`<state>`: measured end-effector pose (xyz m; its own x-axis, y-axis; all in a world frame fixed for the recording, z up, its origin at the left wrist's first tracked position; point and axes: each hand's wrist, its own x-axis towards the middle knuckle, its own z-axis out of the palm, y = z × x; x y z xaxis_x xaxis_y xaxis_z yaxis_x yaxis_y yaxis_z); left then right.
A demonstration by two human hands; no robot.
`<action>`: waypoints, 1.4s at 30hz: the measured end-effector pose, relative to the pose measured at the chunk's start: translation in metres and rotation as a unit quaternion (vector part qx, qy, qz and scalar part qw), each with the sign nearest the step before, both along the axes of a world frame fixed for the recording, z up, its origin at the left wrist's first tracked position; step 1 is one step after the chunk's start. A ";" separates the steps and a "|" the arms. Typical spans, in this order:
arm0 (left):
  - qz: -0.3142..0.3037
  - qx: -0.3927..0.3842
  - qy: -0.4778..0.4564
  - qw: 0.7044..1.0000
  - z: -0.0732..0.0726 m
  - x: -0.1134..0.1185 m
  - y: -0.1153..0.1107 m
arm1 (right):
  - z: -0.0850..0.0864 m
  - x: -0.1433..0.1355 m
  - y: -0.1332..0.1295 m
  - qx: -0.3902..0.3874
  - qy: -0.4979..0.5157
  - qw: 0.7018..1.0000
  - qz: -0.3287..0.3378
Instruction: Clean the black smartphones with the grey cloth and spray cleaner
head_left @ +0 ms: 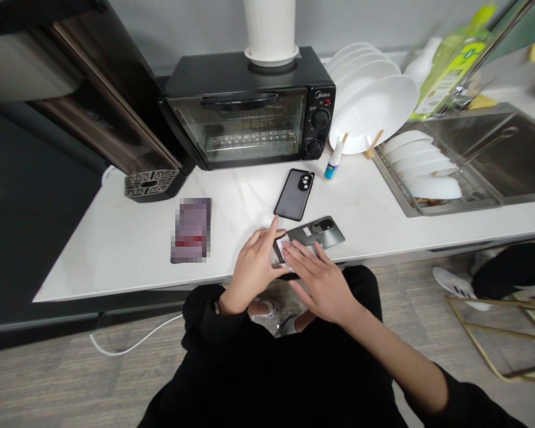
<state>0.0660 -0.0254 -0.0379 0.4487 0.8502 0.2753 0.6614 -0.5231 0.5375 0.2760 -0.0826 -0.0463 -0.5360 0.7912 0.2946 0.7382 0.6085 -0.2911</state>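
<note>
My left hand (254, 264) grips the left end of a dark flat object that looks like a phone, at the counter's front edge. My right hand (323, 282) lies over that object with its fingers stretched out flat. A pale, thin piece (282, 242) shows beside the right fingertips; what it is cannot be made out. Just behind the right fingers, a grey phone (336, 235) rests camera side up. Further back is a phone case (293, 196) with a black rim. A small white and blue spray bottle (333, 164) stands right of the case.
A blurred-out purple item (191, 230) lies left on the white counter (102, 249). Behind are a black toaster oven (249, 128) and a dark dispenser (154, 184). White plates (374, 107) and a sink with a dish rack (477, 190) are at right. A person's shoe (459, 287) shows at lower right.
</note>
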 end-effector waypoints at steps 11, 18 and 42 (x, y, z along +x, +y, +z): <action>-0.004 0.024 0.013 1.000 -0.001 0.005 0.002 | -0.007 -0.002 0.026 0.017 0.031 0.992 -0.119; -0.004 0.022 0.014 1.000 0.000 0.003 0.002 | 0.002 0.011 -0.001 -0.012 0.025 0.999 -0.036; 0.019 0.004 0.001 1.000 0.005 0.006 -0.001 | -0.009 0.033 0.055 0.012 0.010 0.984 -0.178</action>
<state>0.0723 -0.0267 -0.0333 0.4165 0.8644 0.2818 0.6818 -0.5020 0.5321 0.3090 -0.0275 -0.0549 -0.2200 0.9205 0.3229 0.9001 0.3191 -0.2967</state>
